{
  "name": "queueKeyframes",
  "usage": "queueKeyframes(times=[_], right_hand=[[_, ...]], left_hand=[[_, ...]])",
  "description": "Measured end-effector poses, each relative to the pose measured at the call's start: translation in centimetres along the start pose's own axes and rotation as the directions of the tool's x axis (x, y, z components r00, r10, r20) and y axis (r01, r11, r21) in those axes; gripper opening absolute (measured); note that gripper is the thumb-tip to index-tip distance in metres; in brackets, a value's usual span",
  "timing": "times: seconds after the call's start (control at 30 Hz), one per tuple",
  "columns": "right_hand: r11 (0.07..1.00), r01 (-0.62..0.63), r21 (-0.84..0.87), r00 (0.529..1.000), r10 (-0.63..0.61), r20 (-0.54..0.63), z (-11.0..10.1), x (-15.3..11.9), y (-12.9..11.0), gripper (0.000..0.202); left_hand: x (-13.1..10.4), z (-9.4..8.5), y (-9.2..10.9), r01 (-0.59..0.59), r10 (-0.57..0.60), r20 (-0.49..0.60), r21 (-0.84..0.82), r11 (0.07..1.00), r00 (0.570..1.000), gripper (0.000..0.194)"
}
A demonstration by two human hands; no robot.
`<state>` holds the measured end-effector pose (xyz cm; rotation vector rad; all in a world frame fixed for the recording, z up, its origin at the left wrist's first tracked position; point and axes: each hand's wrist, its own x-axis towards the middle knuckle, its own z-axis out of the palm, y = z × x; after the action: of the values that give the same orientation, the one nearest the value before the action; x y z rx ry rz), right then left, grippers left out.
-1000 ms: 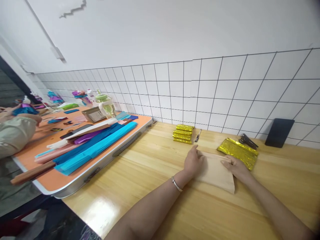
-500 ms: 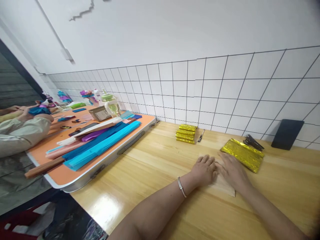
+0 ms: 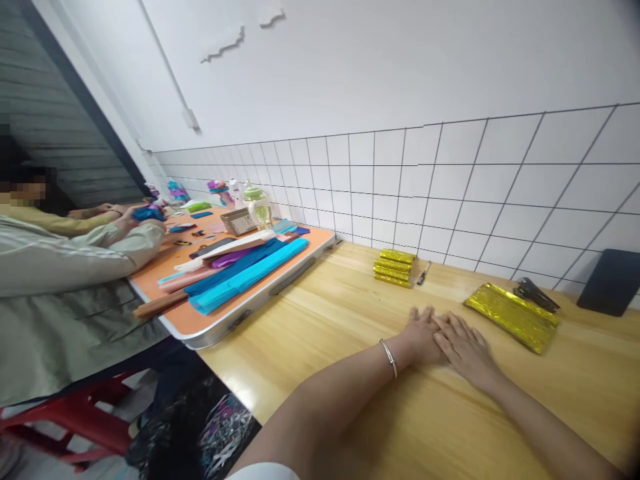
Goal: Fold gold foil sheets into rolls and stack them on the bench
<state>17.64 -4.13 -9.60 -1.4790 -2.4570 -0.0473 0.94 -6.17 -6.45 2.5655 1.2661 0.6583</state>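
Head view. Two bare hands rest palm down on a pale wooden table. The left hand lies flat with its fingers slightly spread; the right hand, its fingers likewise spread, lies against it, the two overlapping a little where they meet. Neither pinches anything that shows. Whatever may lie beneath the palms is covered, so how much of it is finished cannot be told; the flat pose suggests a stage of pressing or smoothing.

Beyond the right hand and to its right, a gold foil packet lies flat on the table, apart from the fingers. Its straight edges suggest that its folding is done. Farther back, near the white wall, a gold foil bundle lies in parallel ridges and appears likewise folded.

A slim tool lies just beside the bundle, and a black stapler lies by the far edge of the packet; neither is in use. What work is left on the foil cannot be read from this layout.

At left, on an adjoining orange table, a blue paper roll lies among other coloured sheets, untouched by these hands.
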Motion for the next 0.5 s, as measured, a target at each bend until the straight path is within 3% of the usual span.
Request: queueKeyframes(times=[0.23,0.5], right_hand=[[0.991,0.027,-0.133,0.999,-0.022,0.035,0.0,-1.7,3.7,0.067],[0.987,0.006,-0.163,0.999,0.003,0.051,-0.7,-2.1,3.4,0.068]], left_hand=[[-2.5,-1.9,-1.4,-0.084,0.085,-0.01,0.062,0.995,0.996,0.058],[-3.7,-3.9,-1.2,-0.095,0.08,0.076,0.221,0.971,0.994,0.059]])
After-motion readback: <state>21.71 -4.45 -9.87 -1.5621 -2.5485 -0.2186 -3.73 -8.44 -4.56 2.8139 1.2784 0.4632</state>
